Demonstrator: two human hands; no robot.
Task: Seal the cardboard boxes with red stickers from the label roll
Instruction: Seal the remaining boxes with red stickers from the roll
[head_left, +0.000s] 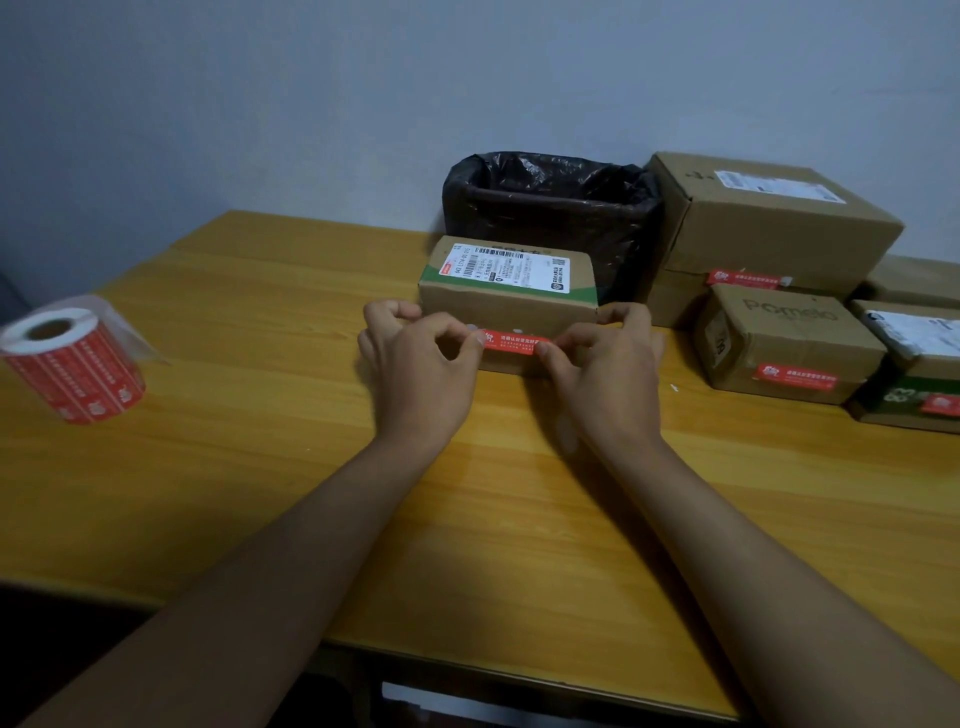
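Both hands up at the near face of the small cardboard box (506, 312), stretching a red sticker (514, 344) between them. Left hand (415, 358) pinching the sticker's left end between thumb and forefinger, right hand (605, 358) pinching the right end the same way, remaining fingers curled. Sticker lying level, long axis running left to right, parallel to the box's front edge and straight ahead of the hands. Possibly already touching the cardboard, though hard to tell from this angle. Both hands equally near, one at each end, so next step likely a press forward onto the flap seam and a smoothing outward. Box sitting mid-table (260, 467), shipping label on top, black-lined bin (550, 202) just behind. Label roll (72, 358) standing well apart to the left. Several boxes stacked at right, at least three already bearing red stickers, among them a sealed box (784, 343) nearest the right hand.
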